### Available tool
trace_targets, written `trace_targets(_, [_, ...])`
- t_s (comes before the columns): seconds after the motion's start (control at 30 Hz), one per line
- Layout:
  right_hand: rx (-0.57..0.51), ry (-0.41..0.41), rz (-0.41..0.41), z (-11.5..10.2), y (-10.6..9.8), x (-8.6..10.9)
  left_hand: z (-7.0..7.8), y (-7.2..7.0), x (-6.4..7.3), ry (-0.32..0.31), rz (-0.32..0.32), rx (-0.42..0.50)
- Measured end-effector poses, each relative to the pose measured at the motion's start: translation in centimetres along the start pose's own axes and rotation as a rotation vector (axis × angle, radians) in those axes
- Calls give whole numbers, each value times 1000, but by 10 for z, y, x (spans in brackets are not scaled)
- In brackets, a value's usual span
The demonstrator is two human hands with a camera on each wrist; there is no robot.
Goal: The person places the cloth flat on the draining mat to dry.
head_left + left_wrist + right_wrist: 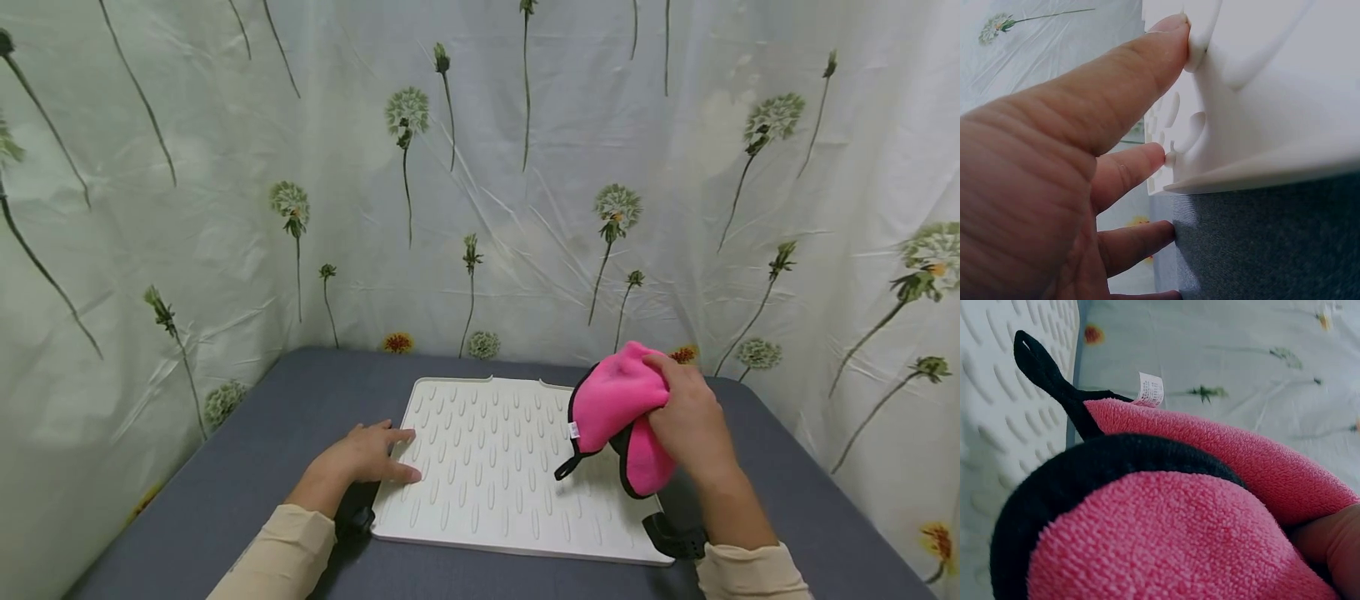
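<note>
A white ridged drying tray (480,467) lies flat on the dark grey table. My left hand (363,457) rests at its left edge, thumb and index finger on the ridged top; in the left wrist view the other fingers touch the grey cloth beside the rim. Above the tray's right side, my right hand (690,417) grips a bunched pink cloth (618,396) with black edging. A black hanging loop (1038,359) and a small white label (1149,389) stick out from the cloth. Folds of cloth hide most of the right fingers.
The grey tabletop (247,475) reaches out on both sides of the tray. Behind it hangs a pale curtain (525,208) printed with dandelions. Black bands (675,537) are on the wrists.
</note>
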State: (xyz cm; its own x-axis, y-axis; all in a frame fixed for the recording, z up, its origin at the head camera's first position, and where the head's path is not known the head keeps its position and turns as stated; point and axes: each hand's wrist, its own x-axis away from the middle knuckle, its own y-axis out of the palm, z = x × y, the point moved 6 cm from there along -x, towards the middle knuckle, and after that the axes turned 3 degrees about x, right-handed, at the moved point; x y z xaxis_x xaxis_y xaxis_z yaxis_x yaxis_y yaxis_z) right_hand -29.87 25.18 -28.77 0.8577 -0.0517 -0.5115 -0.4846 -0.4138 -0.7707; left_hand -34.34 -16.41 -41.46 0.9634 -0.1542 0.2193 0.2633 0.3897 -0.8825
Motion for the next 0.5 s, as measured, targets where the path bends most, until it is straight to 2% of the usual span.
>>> trace_targets(0.23, [-17,-112,-10,-28,15,6,1,-1,-1,4,-5,3])
trace_targets(0.5, [-34,-157,-43,-50,38,12,1,-1,0,16,9,13])
